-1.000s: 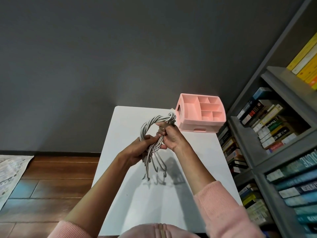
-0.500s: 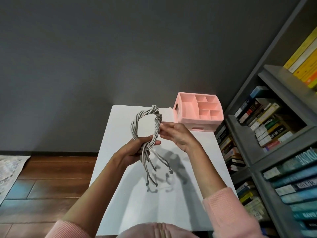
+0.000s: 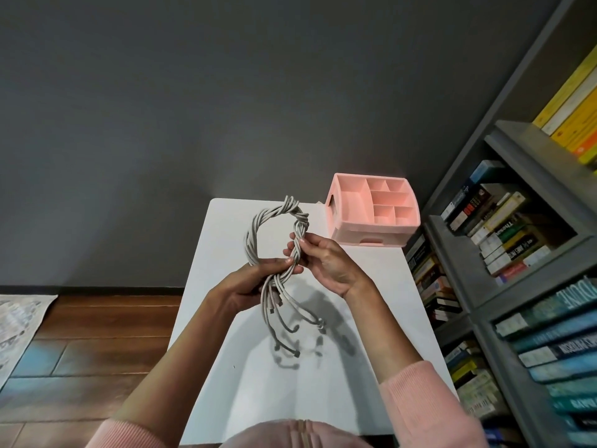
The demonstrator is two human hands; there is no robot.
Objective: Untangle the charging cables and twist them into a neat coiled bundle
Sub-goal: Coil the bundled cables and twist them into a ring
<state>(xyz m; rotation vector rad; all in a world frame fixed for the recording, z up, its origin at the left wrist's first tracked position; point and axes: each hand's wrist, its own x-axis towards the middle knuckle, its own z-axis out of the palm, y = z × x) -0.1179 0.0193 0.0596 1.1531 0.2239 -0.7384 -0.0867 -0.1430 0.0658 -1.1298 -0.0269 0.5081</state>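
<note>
A bundle of grey charging cables (image 3: 258, 227) is twisted into a rope-like loop and held up above the white table (image 3: 371, 318). My left hand (image 3: 248, 286) grips the bundle where the loop crosses itself. My right hand (image 3: 326, 260) pinches the twisted strand on the loop's right side with its fingertips. Below my left hand several loose cable ends (image 3: 281, 331) with plugs hang down and cast shadows on the table.
A pink compartment organiser (image 3: 374, 211) with a drawer stands at the table's far right corner. A grey bookshelf (image 3: 504, 240) full of books runs along the right. Wooden floor (image 3: 97, 331) and a patterned mat (image 3: 19, 321) lie to the left. A dark wall is behind.
The loop has been opened out and raised from a tight clump. My right hand slid from gripping the top of the bundle to pinching the loop's right strand.
</note>
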